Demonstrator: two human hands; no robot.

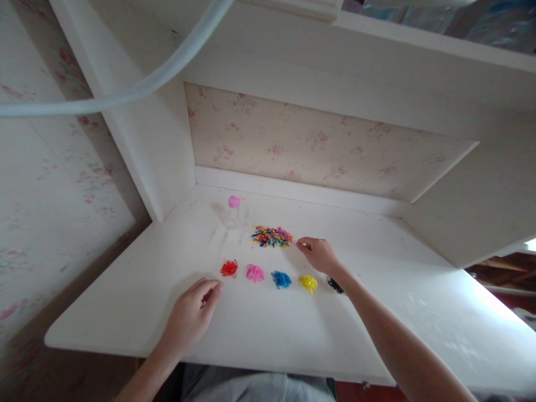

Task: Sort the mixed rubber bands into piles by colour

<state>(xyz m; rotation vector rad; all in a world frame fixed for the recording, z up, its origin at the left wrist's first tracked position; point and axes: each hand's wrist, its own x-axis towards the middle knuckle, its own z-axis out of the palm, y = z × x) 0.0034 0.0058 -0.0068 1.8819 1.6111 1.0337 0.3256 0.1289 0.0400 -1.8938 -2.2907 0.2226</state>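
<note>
On the white wooden desk lies a mixed heap of small colourful rubber bands. The right hand touches the right edge of this heap, with thumb and forefinger pinched together; whether a band is between them I cannot tell. Nearer to the person than the heap stand five little piles in a row: red, pink, blue, yellow and black, the last partly under the right forearm. The left hand rests loosely curled and empty, near the red pile. Left behind the heap stands a clear bottle with pink cap.
</note>
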